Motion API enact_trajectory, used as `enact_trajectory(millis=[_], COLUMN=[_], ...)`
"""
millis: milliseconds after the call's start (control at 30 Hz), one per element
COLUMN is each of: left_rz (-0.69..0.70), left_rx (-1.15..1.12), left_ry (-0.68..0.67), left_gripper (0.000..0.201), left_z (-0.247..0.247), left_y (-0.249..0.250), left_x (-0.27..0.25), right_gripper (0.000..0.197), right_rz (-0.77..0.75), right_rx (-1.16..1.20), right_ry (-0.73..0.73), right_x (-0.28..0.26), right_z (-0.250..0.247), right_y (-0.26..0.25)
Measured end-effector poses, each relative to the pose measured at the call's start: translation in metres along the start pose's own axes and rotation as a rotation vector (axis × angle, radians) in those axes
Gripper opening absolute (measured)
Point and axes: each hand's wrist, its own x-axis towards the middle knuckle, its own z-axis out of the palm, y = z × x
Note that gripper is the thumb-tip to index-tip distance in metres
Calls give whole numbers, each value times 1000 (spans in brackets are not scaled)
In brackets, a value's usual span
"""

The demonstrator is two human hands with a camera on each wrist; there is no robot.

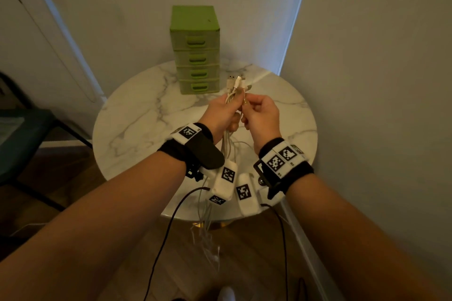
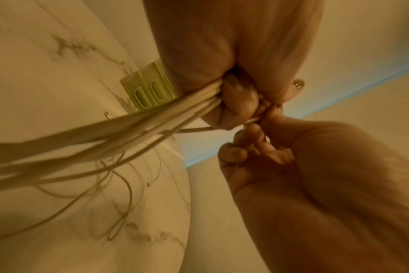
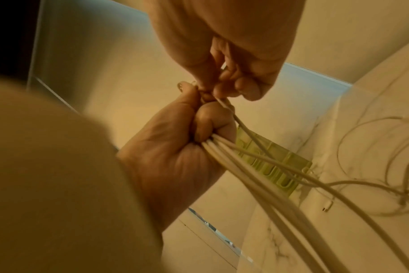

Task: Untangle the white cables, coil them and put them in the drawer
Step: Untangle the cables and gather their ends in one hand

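My left hand (image 1: 223,109) grips a bundle of white cables (image 1: 236,88) above the round marble table (image 1: 146,115). Their plug ends stick up past its fingers. The rest hangs down between my wrists and trails over the table's near edge (image 1: 208,225). My right hand (image 1: 256,107) pinches one cable just beside the left fist. In the left wrist view the bundle (image 2: 138,127) runs out of the curled fingers (image 2: 234,103). In the right wrist view the strands (image 3: 245,166) fan out from the left fist (image 3: 199,129). The green drawer unit (image 1: 195,49) stands behind, all drawers closed.
The drawer unit stands at the table's far edge, against the wall. A wall corner runs close on the right. A dark chair frame (image 1: 29,129) stands left of the table. Black wires (image 1: 166,227) hang from my wrist bands to the wooden floor.
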Motion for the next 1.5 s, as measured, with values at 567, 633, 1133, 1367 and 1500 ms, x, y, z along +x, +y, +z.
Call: enact_trajectory(millis=[567,633,1133,1367,1500], left_rz=[6,51,145,242,329], left_rx=[-382,-239,337,260,274], left_ry=[30,91,42,321,306], left_gripper=[38,38,33,27,15], left_z=[-38,-54,-59,-102,-105], left_y=[33,42,33,49,46], left_x=[28,34,43,63,60], right_gripper=[21,24,22,24,29], right_rz=[119,91,-258,-108,-120], right_rx=[-262,-546,-583,-858,-754], right_ry=[-494,-523,-352,-330,-238], right_x=[16,19,70,74,75], right_z=[-41,-51,26,-19,-26], right_y=[4,12,-26,10,13])
